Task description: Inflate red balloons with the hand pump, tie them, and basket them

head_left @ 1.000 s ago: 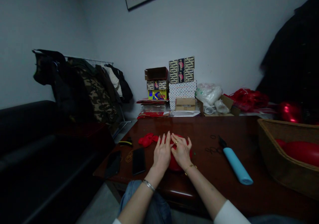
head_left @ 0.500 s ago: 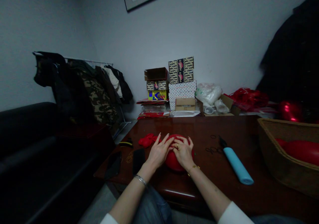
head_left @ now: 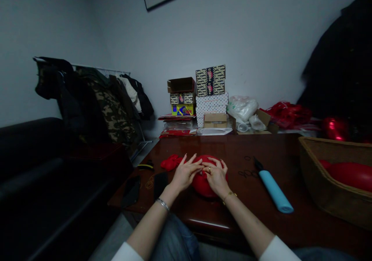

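A round red balloon (head_left: pixel 204 186) rests on the dark wooden table, under both hands. My left hand (head_left: pixel 186 174) lies over its left side, thumb and forefinger pinched near the top middle of the balloon, the other fingers raised. My right hand (head_left: pixel 215 176), with a ring, pinches at the same spot from the right. What the fingertips hold is too small to make out, perhaps the balloon's neck. Left of the balloon lies a limp red bundle (head_left: pixel 171 162). A light blue hand pump (head_left: pixel 275 191) with a black nozzle lies to the right.
A wicker basket (head_left: pixel 319 183) with red balloons stands at the right. Two dark phones (head_left: pixel 131 191), yellow rubber bands (head_left: pixel 150 182) and black-handled scissors (head_left: pixel 247 173) lie on the table (head_left: pixel 232 210). Stacked boxes (head_left: pixel 211 104) and plastic bags (head_left: pixel 242 108) stand behind it.
The fingertips have shifted slightly on the balloon, and the hands are a little further apart at the wrists. The whole view has shifted slightly.
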Demonstrator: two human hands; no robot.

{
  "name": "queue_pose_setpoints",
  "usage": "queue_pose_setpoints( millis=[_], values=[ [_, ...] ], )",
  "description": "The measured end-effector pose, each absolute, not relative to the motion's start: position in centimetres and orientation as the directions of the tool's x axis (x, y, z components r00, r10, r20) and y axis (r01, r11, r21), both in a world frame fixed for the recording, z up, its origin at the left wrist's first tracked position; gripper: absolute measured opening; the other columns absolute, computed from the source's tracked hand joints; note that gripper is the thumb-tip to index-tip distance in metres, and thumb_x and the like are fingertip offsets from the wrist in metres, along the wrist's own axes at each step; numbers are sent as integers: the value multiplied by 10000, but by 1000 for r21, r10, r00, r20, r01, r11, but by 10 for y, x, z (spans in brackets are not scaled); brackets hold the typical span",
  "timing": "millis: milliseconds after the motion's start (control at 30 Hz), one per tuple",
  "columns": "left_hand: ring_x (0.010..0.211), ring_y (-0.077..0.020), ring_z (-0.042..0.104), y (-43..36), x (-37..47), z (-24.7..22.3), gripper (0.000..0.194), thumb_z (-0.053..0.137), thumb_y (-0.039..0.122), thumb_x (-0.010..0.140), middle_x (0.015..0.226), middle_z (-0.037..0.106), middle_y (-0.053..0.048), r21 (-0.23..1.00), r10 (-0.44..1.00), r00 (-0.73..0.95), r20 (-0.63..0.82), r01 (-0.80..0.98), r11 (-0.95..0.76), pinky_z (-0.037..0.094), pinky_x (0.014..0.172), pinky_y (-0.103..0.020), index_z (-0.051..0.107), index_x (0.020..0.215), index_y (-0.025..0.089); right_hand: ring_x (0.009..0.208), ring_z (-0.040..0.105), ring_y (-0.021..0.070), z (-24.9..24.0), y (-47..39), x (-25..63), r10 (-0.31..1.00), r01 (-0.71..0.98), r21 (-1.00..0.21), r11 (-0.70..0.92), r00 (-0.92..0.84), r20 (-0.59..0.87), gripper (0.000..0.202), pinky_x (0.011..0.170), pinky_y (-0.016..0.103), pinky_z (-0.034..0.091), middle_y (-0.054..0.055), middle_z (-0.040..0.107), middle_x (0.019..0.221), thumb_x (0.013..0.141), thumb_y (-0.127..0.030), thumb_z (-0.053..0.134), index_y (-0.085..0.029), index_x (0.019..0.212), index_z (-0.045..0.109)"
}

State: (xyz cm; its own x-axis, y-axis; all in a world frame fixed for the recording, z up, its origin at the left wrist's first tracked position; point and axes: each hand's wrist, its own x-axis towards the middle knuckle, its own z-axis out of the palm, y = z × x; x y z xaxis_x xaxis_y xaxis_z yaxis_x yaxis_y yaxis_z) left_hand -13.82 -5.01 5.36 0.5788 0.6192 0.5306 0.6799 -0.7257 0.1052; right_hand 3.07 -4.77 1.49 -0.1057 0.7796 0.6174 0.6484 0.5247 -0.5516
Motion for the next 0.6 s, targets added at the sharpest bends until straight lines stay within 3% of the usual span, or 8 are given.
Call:
queue_pose_setpoints(
  millis=[200,367,500,600],
  values=[
    [1254,-176,429,-48,-140,57,315,428,137,889,1216,605,-56,-67,504,691,519,620,-782,216,1090,-529,588,1137,247,1173,436,209,16,-48,32,792,644,-560,521,-120,599,271,1029,532,102,-60,690,1022,746,-130,466,-293,632,650],
    [1188,-169,506,-48,-139,55,318,372,154,908,1224,597,-93,-158,438,731,523,588,-793,292,1081,-466,573,1154,183,1184,424,219,16,-46,32,798,643,-564,518,-126,590,238,1022,546,98,-60,682,1048,777,-187,484,-316,722,676],
    [1151,-167,541,-47,-137,49,289,412,206,894,1202,613,-92,-101,446,696,563,593,-799,354,1057,-423,596,1115,178,1175,434,219,16,-44,33,794,648,-553,523,-136,592,249,1020,545,100,-56,683,1047,769,-169,483,-320,755,681],
    [1128,-173,560,-50,-130,49,257,439,213,883,1162,640,-70,61,536,576,617,645,-762,332,1067,-453,615,1070,198,1188,422,224,18,-45,34,788,658,-541,523,-131,602,253,1030,542,80,-56,684,1044,755,-152,483,-314,757,679]
  ],
)
